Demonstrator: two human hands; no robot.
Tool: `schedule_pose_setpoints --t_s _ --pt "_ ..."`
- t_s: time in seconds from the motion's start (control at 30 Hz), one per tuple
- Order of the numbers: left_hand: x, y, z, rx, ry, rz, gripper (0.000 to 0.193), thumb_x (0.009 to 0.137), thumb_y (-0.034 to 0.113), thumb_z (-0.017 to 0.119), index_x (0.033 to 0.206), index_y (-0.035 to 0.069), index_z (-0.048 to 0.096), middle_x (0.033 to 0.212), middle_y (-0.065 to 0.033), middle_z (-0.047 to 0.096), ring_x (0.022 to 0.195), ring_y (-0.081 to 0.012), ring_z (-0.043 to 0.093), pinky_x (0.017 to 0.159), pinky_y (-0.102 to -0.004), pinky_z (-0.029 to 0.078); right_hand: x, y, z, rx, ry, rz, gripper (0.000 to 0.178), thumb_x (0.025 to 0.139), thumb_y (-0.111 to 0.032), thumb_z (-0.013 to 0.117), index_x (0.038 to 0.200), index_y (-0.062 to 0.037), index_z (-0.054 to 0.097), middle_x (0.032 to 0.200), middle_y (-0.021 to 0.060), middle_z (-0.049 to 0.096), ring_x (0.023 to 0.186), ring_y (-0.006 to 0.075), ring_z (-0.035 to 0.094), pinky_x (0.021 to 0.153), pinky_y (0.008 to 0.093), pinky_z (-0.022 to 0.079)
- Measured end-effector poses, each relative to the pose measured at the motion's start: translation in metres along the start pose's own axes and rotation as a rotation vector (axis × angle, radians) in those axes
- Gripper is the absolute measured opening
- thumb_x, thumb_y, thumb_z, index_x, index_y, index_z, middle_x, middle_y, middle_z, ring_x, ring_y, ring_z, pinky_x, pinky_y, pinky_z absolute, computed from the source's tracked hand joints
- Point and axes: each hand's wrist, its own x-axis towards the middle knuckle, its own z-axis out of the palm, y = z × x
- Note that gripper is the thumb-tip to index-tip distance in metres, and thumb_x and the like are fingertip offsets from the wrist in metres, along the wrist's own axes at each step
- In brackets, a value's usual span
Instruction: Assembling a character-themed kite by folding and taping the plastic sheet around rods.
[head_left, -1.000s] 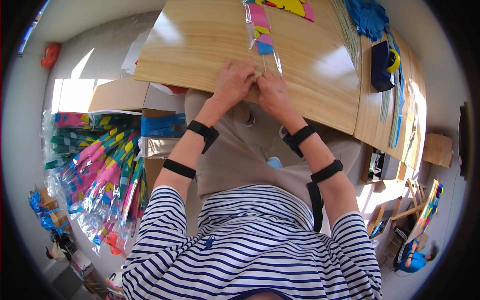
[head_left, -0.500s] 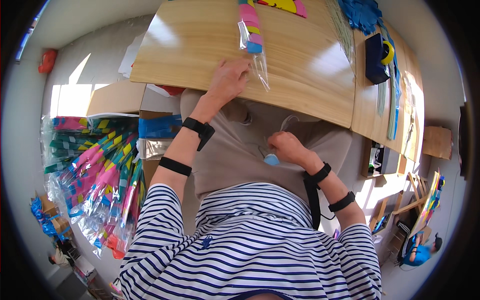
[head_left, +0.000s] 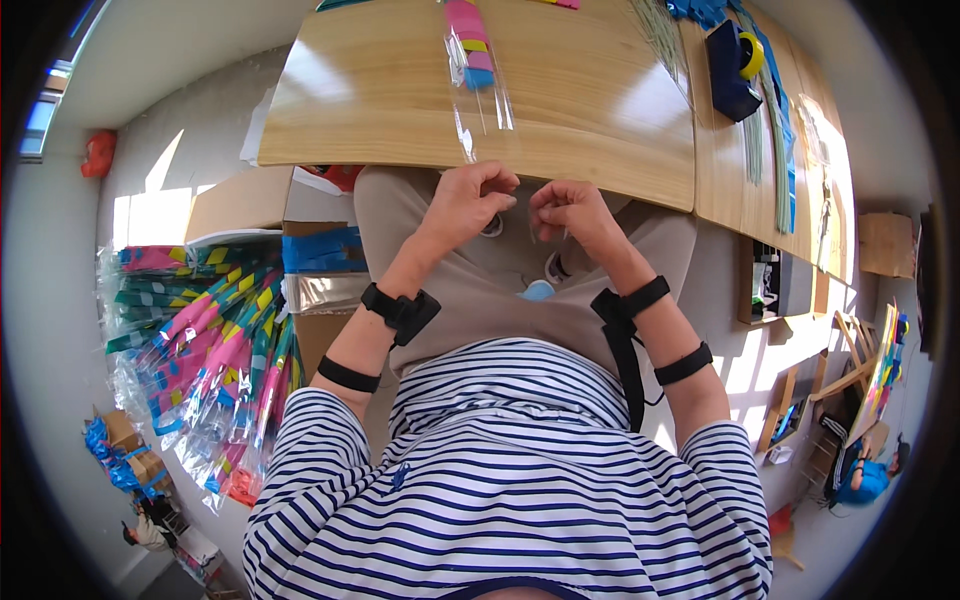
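Observation:
Both of my hands are close together just in front of the table's near edge, above my lap. My left hand (head_left: 468,208) has its fingers curled toward the thumb; what it pinches, if anything, I cannot make out. Right beyond it, a clear plastic sleeve (head_left: 484,118) lies on the table, its loose end reaching the near edge. Inside its far part is a pink, yellow and blue strip (head_left: 466,28). My right hand (head_left: 580,218) is closed in a pinch, with something thin and pale below the fingertips, too small to name. A light blue object (head_left: 538,290) rests in my lap.
On the wooden table (head_left: 600,110), a dark blue tape dispenser (head_left: 733,80) with yellow tape stands at the right, beside thin green sticks (head_left: 755,150). Many wrapped colourful pieces (head_left: 210,340) are heaped at my left near a cardboard box (head_left: 240,203). A person in blue (head_left: 862,480) is far right.
My right hand has risen from my lap to beside my left hand. My left hand has drawn back off the table to its edge. The sleeve's loose end now spreads wider.

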Motion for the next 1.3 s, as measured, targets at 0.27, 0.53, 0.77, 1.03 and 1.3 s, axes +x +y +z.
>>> schedule_pose_setpoints --t_s 0.27,0.53,0.77,1.03,1.3 --pt "0.004 -0.016 0.01 -0.163 0.023 -0.129 0.017 0.082 -0.006 0.068 0.098 -0.003 0.065 0.087 -0.0085 0.072 0.078 -0.0123 0.069 0.071 -0.0269 0.057 0.004 -0.001 0.007 0.077 0.012 -0.016 0.016 0.088 0.001 0.063 0.102 0.0027 0.068 0.083 0.0076 0.07 0.066 0.0135 0.065 0.066 0.0259 0.054" --pt "0.002 -0.018 0.007 -0.555 0.175 -0.278 0.014 0.083 -0.006 0.067 0.096 -0.005 0.063 0.081 -0.0121 0.071 0.072 -0.0176 0.071 0.067 -0.0273 0.06 0.01 -0.002 0.02 -0.243 0.075 0.057 0.012 0.086 -0.006 0.071 0.095 0.0024 0.07 0.074 0.0045 0.068 0.062 0.0094 0.061 0.057 0.0241 0.051" --pt "-0.001 -0.027 0.006 -0.56 0.219 -0.299 0.014 0.082 -0.007 0.067 0.096 -0.006 0.063 0.083 -0.0135 0.072 0.073 -0.0187 0.072 0.067 -0.0281 0.061 0.005 0.002 0.028 -0.44 0.188 -0.006 0.021 0.079 -0.012 0.077 0.095 0.0 0.071 0.071 0.0038 0.066 0.064 0.0097 0.06 0.061 0.028 0.049" --pt "0.001 -0.031 0.014 -0.347 0.27 -0.243 0.013 0.077 -0.006 0.069 0.089 -0.006 0.065 0.077 -0.0094 0.07 0.07 -0.0133 0.07 0.063 -0.0259 0.057 0.02 0.002 0.048 -0.561 0.304 -0.201 0.012 0.078 -0.012 0.071 0.085 -0.002 0.071 0.077 0.0163 0.07 0.072 0.0314 0.067 0.07 0.0401 0.052" --pt "-0.003 -0.028 0.01 -0.333 0.294 -0.255 0.013 0.076 -0.005 0.07 0.088 -0.006 0.065 0.073 -0.0084 0.069 0.065 -0.0128 0.068 0.06 -0.0256 0.056 0.021 0.012 0.039 -0.445 0.354 -0.157 0.011 0.079 -0.011 0.07 0.083 -0.0006 0.07 0.075 0.0163 0.069 0.072 0.032 0.067 0.067 0.0389 0.052"
